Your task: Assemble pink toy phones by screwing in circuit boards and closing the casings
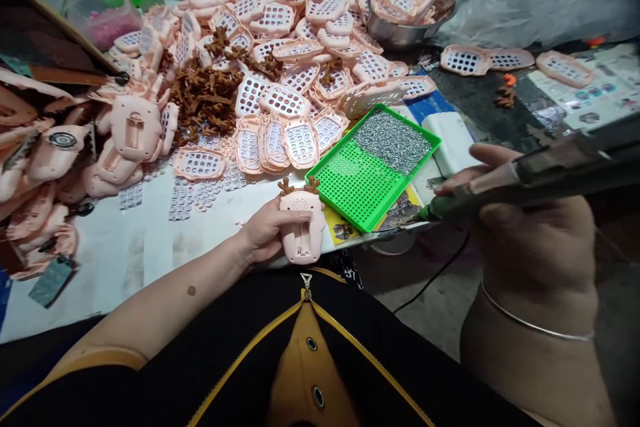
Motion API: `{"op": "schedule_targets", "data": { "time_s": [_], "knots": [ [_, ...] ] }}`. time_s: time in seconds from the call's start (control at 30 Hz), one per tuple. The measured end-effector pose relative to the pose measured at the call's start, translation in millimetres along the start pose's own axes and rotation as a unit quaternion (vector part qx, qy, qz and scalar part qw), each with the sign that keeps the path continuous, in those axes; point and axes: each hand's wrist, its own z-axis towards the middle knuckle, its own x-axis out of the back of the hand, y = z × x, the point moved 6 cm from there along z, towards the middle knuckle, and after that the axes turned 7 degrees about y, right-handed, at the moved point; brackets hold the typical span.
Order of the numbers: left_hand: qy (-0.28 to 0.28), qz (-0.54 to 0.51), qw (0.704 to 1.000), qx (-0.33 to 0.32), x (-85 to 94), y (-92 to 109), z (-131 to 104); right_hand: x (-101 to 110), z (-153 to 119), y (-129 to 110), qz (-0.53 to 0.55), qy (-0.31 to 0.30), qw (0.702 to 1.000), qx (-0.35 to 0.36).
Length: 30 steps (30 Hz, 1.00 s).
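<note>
My left hand point(265, 230) is closed around a pink plastic toy phone casing point(301, 240) with brown antlers on top. The casing's back faces up, showing an open battery compartment and speaker holes. My right hand point(535, 240) grips an electric screwdriver point(540, 177), its green nose and bit pointing left. The bit's tip is apart from the casing, near the front edge of a green perforated tray point(345, 207). A heap of small silver screws point(393, 143) fills the tray's far part.
Pink keypad shells point(300, 140) lie heaped across the table's back. Brown antler pieces point(205, 97) are piled left of centre. Assembled casings point(135, 127) stack at the left. A metal bowl point(410, 30) holds more shells. A cable point(435, 277) hangs below the table's edge.
</note>
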Motion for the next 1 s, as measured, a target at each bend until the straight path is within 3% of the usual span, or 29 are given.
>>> {"op": "schedule_targets", "data": {
  "time_s": [0.1, 0.2, 0.43, 0.57, 1.0],
  "knots": [
    [0.001, 0.013, 1.0, 0.014, 1.2, -0.1, 3.9, -9.9, 19.8, 5.0, 0.038, -0.017, 0.999, -0.01],
    [-0.008, 0.049, 0.997, 0.051, 2.5, -5.8, 6.0, -23.7, 32.5, -0.4, 0.078, -0.014, 0.994, 0.068],
    [-0.003, 0.08, 0.995, 0.055, 9.9, -10.0, 11.7, -28.3, 38.4, 16.5, 0.041, 0.137, 0.971, 0.194],
    [0.011, 0.09, 0.993, 0.073, 10.5, -10.0, 11.6, -30.1, 43.1, 31.1, 0.001, 0.153, 0.972, 0.18],
    [0.018, 0.102, 0.991, 0.087, 9.4, -7.1, 11.5, -32.1, 49.7, 38.2, 0.0, 0.126, 0.985, 0.12]
  ]
}}
